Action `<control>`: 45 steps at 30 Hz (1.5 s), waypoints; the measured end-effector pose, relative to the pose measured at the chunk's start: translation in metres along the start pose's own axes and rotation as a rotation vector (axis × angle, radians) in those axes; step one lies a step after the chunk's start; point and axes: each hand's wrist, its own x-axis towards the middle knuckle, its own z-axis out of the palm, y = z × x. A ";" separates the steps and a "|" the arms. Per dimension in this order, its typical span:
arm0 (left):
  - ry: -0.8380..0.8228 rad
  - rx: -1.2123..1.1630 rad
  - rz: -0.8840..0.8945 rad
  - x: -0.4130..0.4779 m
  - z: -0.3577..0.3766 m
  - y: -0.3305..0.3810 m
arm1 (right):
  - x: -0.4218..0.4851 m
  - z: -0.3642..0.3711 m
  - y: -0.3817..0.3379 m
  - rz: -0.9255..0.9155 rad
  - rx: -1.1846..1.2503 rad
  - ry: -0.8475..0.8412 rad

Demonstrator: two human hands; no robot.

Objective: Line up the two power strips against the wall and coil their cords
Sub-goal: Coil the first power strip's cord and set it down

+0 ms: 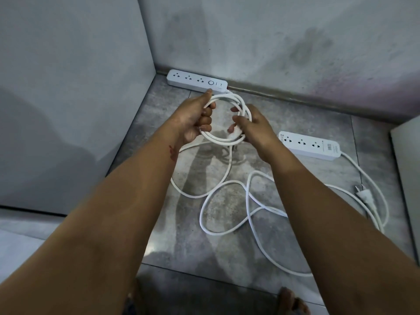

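Note:
One white power strip (196, 81) lies flat against the back wall, in the corner. Its white cord is partly wound into a coil (223, 120) held above the floor. My left hand (197, 119) grips the coil's left side and my right hand (252, 123) pinches its right side. The rest of that cord (218, 178) trails loose over the floor tiles. A second white power strip (309, 145) lies at an angle further right, away from the wall. Its cord (372, 185) loops on the floor, ending in a plug (364, 194).
A grey panel (75, 87) closes the left side and the stained back wall (284, 42) meets it in the corner. Another pale panel edge (406, 169) stands at the right. My bare feet (293, 301) show at the bottom edge.

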 end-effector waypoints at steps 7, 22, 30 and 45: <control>0.070 0.188 0.063 -0.001 -0.001 0.009 | -0.006 -0.004 0.017 -0.069 -0.380 0.055; -0.134 0.325 0.002 -0.004 0.008 0.013 | 0.013 -0.017 -0.030 0.129 0.058 -0.178; -0.146 0.462 -0.115 0.005 -0.013 -0.006 | 0.013 -0.011 -0.038 0.059 0.099 0.140; 0.069 0.081 -0.029 0.007 0.010 -0.018 | 0.016 -0.015 -0.007 0.120 0.455 0.236</control>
